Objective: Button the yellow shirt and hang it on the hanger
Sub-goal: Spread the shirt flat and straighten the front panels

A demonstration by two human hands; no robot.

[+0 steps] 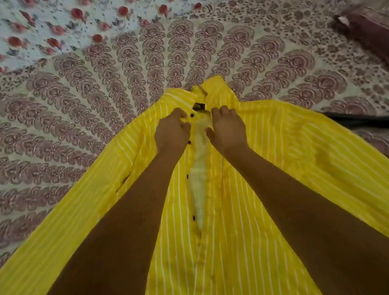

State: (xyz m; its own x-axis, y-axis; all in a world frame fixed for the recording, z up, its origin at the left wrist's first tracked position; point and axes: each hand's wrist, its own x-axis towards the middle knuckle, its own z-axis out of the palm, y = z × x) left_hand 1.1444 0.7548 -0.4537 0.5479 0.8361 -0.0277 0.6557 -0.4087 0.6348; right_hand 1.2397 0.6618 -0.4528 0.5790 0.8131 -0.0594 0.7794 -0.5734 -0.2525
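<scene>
The yellow shirt [282, 163] with thin white stripes lies flat on the bed, collar away from me, front open down the middle so the pale inside shows. Several dark buttons run along the left placket [189, 142]. My left hand [171, 134] pinches the left placket just below the top button. My right hand [228, 128] rests on the right front edge near the collar, fingers curled onto the cloth. No hanger is in view.
A patterned maroon-and-cream bedsheet [91, 109] covers the bed. A floral blue-and-red cloth [60, 22] lies at the far left. A dark maroon folded cloth [376, 32] sits at the far right. A dark strip [362, 118] lies beside the right sleeve.
</scene>
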